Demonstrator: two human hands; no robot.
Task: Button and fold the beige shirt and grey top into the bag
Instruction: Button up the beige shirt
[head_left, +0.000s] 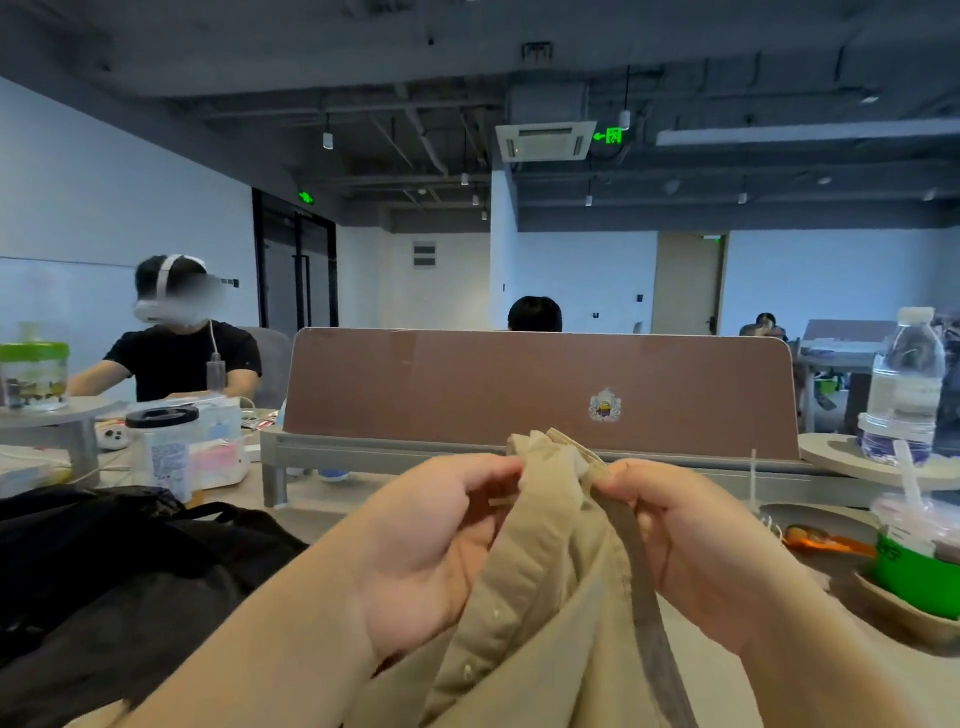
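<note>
Shirt status: beige shirt is held up off the table, bunched, right in front of the person, lower end out of frame. Left hand and right hand are close together, each pinching its top end from one side with fingers curled on the cloth. Two small buttons show lower on the placket; can't tell if fastened. A grey strip runs along its right edge and could be the grey top, unclear.

My read: early, mid-buttoning near the collar. Folding and bagging are both left. Black bag lies on the table to the left, nothing beige in it.

Long axis runs from the person up and away, top end pointing at the brown divider.
</note>
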